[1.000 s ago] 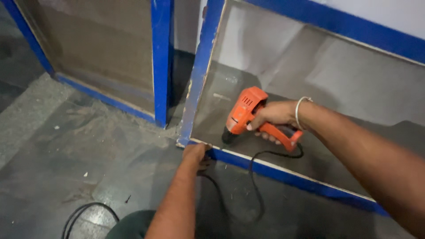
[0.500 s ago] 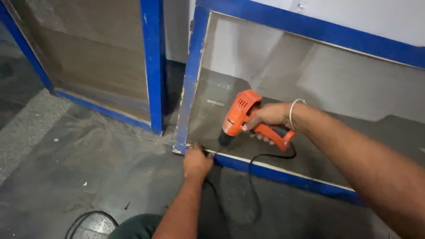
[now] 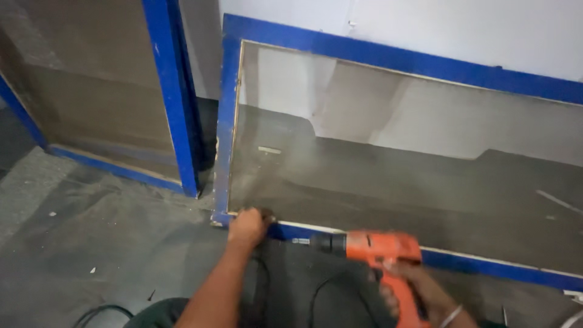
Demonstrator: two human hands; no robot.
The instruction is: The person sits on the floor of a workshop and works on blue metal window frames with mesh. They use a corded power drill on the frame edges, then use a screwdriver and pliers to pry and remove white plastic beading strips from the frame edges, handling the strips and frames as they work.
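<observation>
A blue-framed mesh screen [image 3: 231, 109] leans against the white wall. My left hand [image 3: 248, 226] grips its bottom-left corner, fingers closed over the lower rail. My right hand [image 3: 419, 291] holds an orange corded drill [image 3: 379, 249] by its handle. The drill lies level with its black chuck pointing left along the bottom rail, a short way from my left hand. Its black cord [image 3: 316, 297] loops on the floor below.
A second blue-framed screen [image 3: 176, 97] leans to the left, close beside the first. The grey floor [image 3: 103, 243] is dusty with small white chips. Another black cable [image 3: 100, 314] curls at the bottom left.
The drill has come down from in front of the mesh to the bottom rail, now pointing left toward my left hand. The view has shifted right and closer.
</observation>
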